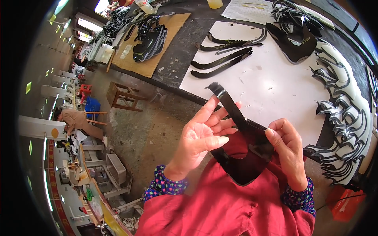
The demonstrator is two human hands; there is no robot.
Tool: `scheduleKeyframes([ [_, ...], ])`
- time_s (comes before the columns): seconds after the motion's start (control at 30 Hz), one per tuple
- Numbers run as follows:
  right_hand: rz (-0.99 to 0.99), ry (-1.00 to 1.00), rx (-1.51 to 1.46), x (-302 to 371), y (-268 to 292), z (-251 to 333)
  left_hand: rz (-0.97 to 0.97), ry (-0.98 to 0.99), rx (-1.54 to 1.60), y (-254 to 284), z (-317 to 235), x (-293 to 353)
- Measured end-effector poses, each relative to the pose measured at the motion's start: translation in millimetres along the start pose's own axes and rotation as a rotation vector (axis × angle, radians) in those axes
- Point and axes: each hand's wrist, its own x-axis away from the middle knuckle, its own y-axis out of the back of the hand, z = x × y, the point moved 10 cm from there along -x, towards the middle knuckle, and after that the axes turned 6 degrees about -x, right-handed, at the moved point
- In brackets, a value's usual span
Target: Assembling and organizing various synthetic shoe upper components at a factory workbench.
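Note:
A glossy black U-shaped shoe-upper piece (pixel 252 135) is held up over my lap, in front of the table edge. My right hand (pixel 285 143) pinches its right side between thumb and fingers. My left hand (pixel 202 131) is turned palm up with fingers stretched out. Its fingertips lie against the long upper strip of the piece, and its thumb reaches to the lower arm. On the white board (pixel 287 86) lie several narrow curved black strips (pixel 222 65). A similar black upper piece (pixel 297 47) rests at the board's far right corner.
Overlapping white pieces with black edging (pixel 344 114) run along the right of the table. On the left, a cardboard sheet (pixel 173 33) bears a black stack (pixel 150 43). A wooden stool (pixel 125 96) stands beyond the table. A person in brown (pixel 80 122) bends at another bench.

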Motion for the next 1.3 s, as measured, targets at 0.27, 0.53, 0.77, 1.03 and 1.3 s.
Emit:
scheduleKeyframes([
  [0.27, 0.078, 0.012, -0.082, 2, -16, 2, -0.122, 0.004, -0.069, 8, -8, 12],
  [0.53, 0.205, -0.033, -0.155, 6, -31, -4, -0.102, -0.014, -0.171, -12, -13, 13],
  [0.77, 0.185, 0.187, -0.199, -7, -23, 32, 0.058, 0.098, -0.472, -39, -11, 16],
  [1.03, 0.046, 0.078, -0.293, -2, -3, 13, 0.123, 0.167, -0.670, -58, 4, 1],
  [1.3, -0.138, 0.114, -0.496, 5, 24, -12, 0.133, 0.343, -0.586, -58, 15, -12],
])
